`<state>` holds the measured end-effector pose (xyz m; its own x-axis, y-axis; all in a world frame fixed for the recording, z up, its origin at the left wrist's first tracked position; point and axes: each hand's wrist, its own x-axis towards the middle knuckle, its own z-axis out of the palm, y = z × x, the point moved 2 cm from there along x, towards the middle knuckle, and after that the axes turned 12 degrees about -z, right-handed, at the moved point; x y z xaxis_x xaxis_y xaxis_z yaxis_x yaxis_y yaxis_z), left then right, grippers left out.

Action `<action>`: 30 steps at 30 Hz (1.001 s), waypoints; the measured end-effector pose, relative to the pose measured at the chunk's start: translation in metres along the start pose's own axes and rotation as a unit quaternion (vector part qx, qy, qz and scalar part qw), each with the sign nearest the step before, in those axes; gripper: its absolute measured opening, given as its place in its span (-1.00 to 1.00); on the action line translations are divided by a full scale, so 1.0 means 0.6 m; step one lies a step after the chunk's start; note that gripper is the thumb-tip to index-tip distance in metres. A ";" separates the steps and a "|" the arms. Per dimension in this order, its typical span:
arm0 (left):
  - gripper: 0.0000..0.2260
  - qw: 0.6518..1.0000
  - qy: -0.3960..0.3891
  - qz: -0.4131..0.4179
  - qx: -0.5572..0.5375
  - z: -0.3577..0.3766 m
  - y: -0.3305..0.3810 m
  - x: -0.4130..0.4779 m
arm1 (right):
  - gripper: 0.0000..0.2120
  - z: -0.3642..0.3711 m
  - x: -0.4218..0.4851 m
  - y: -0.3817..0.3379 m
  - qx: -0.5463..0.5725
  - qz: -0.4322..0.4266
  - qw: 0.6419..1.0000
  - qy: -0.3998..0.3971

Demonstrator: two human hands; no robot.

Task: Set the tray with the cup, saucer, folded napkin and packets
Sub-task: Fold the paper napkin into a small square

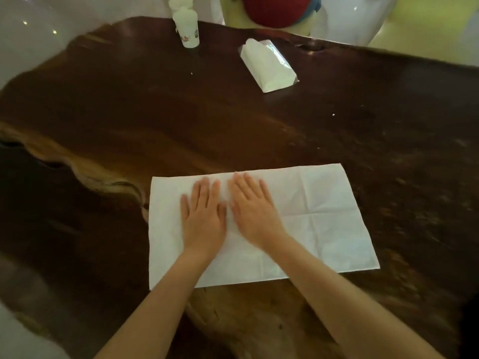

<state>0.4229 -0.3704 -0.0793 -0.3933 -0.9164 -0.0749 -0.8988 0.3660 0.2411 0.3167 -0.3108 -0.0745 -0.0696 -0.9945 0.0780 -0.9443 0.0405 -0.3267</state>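
Left hand (203,216), right hand (252,209) flat, fingers spread, grasping nothing, pressing creased white paper napkin (324,216) (left half); dark wooden table (259,130) bare toward 12 o'clock.

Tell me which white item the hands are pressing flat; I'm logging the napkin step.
The large unfolded napkin at the near table edge: the left hand and right hand lie flat on it. The cups and tissue pack sit far off, untouched.

1. Dark polished wood with pale raw-looking edge grain: table (337,141), lower and middle frame.
2. Matt white paper, creased: napkin (311,208), lower centre.
3. Shiny clear plastic wrap: tissue pack (267,66), upper centre.
4. Matt white printed paper: cups (187,29), top.
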 end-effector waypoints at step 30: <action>-0.52 0.982 0.000 0.182 0.048 0.060 0.163 -0.125 | -0.48 -0.031 -0.229 0.062 -0.029 0.208 0.977 0.030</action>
<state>0.3574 -0.2602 -0.0850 -0.6923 -0.7216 0.0000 -0.7125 0.6835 0.1590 0.2851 -0.1706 -0.0798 -0.4690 -0.8832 0.0042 -0.8462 0.4480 -0.2885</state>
